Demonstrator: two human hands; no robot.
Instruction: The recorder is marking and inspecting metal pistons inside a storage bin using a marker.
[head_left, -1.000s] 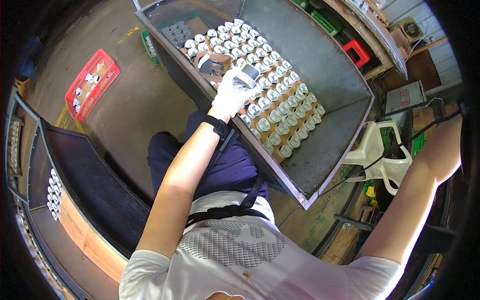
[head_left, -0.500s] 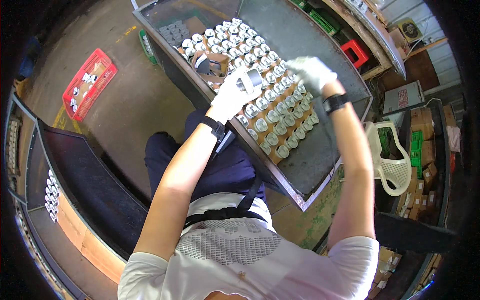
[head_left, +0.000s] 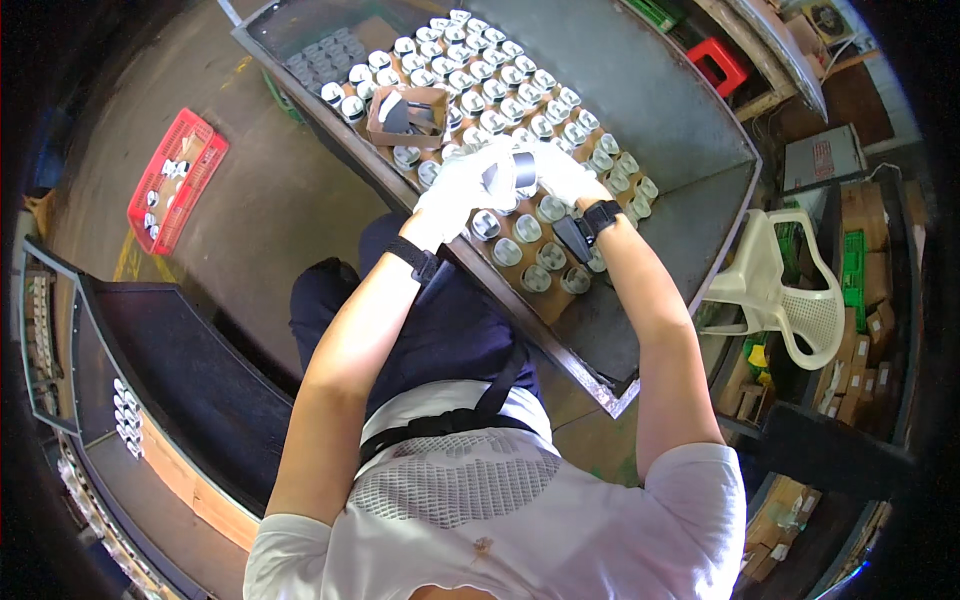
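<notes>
I note red print on a box. Left hand grips piston; right hand closure, piston axis: cannot tell.

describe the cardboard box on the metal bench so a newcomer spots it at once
Look to the walled metal workbench at the upper middle, partly covered by rows of silver pistons. Close to its lower-left edge, with pistons around it, sits a small open cardboard box holding dark pieces. Its straight brown walls set it apart from the round pistons.
</notes>
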